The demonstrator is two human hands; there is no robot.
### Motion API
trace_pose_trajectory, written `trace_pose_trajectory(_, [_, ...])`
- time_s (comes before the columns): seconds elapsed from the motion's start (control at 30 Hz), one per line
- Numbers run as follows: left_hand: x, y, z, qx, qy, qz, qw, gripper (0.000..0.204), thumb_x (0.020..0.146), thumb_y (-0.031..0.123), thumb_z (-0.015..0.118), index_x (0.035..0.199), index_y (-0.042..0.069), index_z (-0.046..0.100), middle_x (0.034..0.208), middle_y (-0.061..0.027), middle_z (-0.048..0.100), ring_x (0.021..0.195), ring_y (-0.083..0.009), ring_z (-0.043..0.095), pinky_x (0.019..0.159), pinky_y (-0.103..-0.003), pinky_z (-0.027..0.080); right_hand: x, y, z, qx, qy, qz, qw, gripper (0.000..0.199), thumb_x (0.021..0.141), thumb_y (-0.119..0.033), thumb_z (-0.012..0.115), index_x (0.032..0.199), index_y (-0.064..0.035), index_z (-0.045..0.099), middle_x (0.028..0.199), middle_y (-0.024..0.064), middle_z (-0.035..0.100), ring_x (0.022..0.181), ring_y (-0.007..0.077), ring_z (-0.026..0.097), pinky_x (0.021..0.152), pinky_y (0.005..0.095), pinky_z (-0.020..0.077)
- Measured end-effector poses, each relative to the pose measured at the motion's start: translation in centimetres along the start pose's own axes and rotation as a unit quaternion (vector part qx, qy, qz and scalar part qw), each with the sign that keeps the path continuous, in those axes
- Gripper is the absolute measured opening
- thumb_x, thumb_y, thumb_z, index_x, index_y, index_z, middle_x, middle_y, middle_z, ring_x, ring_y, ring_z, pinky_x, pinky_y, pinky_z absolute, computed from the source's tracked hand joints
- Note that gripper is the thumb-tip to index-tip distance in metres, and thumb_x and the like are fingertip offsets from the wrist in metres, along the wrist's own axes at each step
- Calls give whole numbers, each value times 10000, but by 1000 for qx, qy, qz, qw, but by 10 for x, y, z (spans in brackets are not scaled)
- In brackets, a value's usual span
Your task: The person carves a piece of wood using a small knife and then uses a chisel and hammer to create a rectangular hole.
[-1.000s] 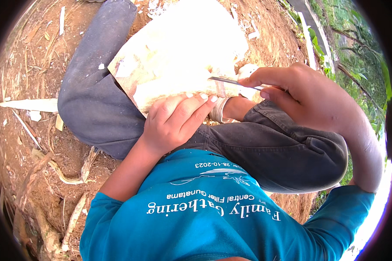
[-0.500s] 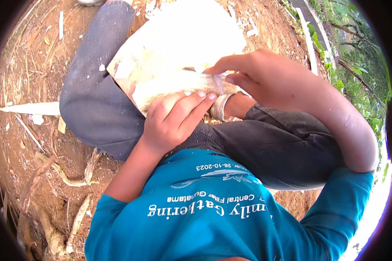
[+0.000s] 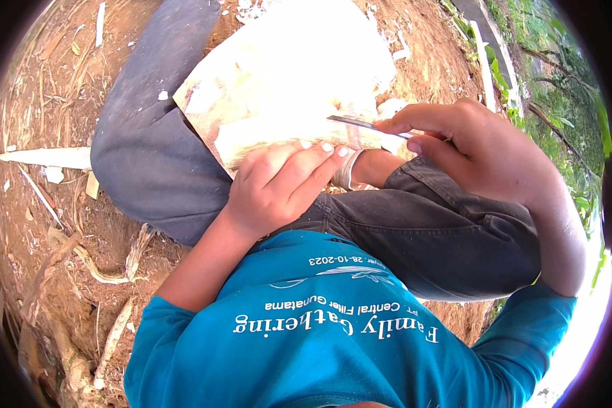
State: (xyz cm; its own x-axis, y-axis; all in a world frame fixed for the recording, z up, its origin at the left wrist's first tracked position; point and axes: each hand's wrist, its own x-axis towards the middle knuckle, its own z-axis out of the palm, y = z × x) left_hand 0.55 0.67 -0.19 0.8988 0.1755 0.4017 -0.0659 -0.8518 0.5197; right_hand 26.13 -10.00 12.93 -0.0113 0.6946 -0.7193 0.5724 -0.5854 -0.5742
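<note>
Your right hand, fingers pinched on the thin blade, lies right of the pale wood block, blade pointing left across it, while your left hand presses spread fingers against its near edge.

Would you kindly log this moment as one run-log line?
left hand: steadies pale wood block on lap | right hand: grips thin blade, tip on block | ground: wood chips

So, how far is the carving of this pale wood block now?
Done, it seems: the pale wood block already has bare, cut faces, and light chips lie on the ground. In hand: the left hand steadies the block on the lap, and the right hand holds a thin blade at its near edge. Left: the block looks rough, with no clear final shape.
</note>
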Motion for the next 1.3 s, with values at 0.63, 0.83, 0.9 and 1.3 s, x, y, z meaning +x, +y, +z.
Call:
trace_pose_trajectory(0.63, [1,3,-3,13,-8,9,1000,373,763,23,763,1109,152,815,1054,44,676,965,-165,583,845,-323,482,22,20,21,-27,59,-77,995,278,979,-120,612,1242,-124,703,1055,183,732,914,346,720,822,460,549])
trace_pose_trajectory(0.83, [-2,-1,-1,29,-9,21,999,383,800,134,749,1179,173,789,1061,62,650,996,-159,578,860,-300,496,0,6,-10,-16,16,-79,997,260,1054,-96,564,1286,-53,675,1030,136,746,825,258,707,754,384,544])
trace_pose_trajectory(0.9, [-2,-1,0,21,-6,23,999,385,799,131,743,1180,170,787,1065,59,652,1001,-160,579,866,-302,496,0,8,-9,-44,3,-81,996,263,1052,-85,562,1288,-58,675,1044,140,748,856,268,720,770,386,552])
trace_pose_trajectory(1.3, [3,1,-1,-4,-2,10,1000,303,767,101,801,1067,141,823,1040,45,674,948,-147,597,803,-298,496,6,3,0,-13,-16,-47,999,266,1022,-73,586,1275,-61,667,1040,169,752,921,340,739,794,414,564])
